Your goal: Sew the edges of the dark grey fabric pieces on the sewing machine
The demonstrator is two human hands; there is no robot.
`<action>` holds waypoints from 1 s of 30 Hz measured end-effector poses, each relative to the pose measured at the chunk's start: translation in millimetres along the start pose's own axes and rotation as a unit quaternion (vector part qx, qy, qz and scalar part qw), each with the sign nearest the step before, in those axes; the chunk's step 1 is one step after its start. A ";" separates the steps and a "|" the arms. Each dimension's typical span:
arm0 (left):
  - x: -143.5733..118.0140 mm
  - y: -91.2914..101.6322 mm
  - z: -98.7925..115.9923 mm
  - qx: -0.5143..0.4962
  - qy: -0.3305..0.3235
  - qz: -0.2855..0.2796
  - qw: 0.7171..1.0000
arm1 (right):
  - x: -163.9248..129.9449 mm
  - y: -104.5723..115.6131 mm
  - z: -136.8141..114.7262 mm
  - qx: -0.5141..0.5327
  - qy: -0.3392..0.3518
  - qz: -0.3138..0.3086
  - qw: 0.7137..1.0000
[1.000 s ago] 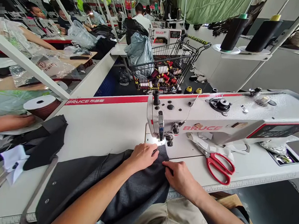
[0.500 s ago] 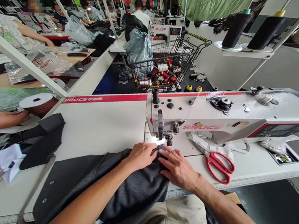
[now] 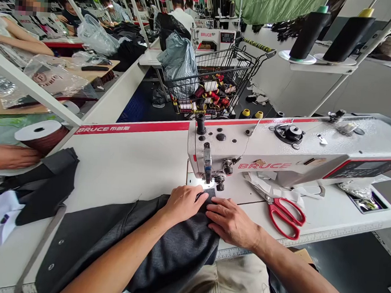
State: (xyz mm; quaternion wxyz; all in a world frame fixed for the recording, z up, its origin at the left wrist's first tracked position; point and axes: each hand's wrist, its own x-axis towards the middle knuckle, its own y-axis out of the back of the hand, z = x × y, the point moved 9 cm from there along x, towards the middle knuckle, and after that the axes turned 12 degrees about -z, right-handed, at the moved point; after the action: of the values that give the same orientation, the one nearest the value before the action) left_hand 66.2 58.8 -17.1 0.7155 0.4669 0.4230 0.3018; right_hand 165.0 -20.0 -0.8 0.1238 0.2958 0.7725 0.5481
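Observation:
A dark grey garment (image 3: 176, 251) lies over the white table (image 3: 131, 169) and my lap, its front edge under the needle of the white sewing machine (image 3: 281, 156). My left hand (image 3: 183, 202) presses on the cloth just left of the presser foot (image 3: 209, 182). My right hand (image 3: 232, 221) lies flat on the cloth beside it, fingers pointing left and touching the left hand's fingertips. Both hands rest on the fabric right in front of the lit needle area.
Red-handled scissors (image 3: 284, 214) lie right of my hands under the machine arm. Dark fabric pieces (image 3: 47, 186) and a brown ribbon spool (image 3: 42, 135) sit at left, by another person's arm (image 3: 6, 157). A wire cart of thread cones (image 3: 212, 90) stands beyond the table.
My right hand slid forward and left from the garment's right edge onto the cloth beside my left hand. The view shifted slightly.

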 end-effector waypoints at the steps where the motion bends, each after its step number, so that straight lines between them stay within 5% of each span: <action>1: 0.6 -0.9 -0.9 0.002 0.008 0.002 1.000 | 0.1 0.6 -0.2 -0.001 0.000 0.002 1.000; 30: 20.4 12.0 -36.0 0.021 0.044 0.047 0.998 | 37.2 -8.3 12.6 0.002 -0.019 0.000 1.000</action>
State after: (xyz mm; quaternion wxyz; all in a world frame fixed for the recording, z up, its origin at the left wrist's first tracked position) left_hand 43.2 95.2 -20.0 0.6712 0.4875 0.4381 0.3462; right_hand 139.3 9.9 -8.1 0.1378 0.3067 0.7712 0.5406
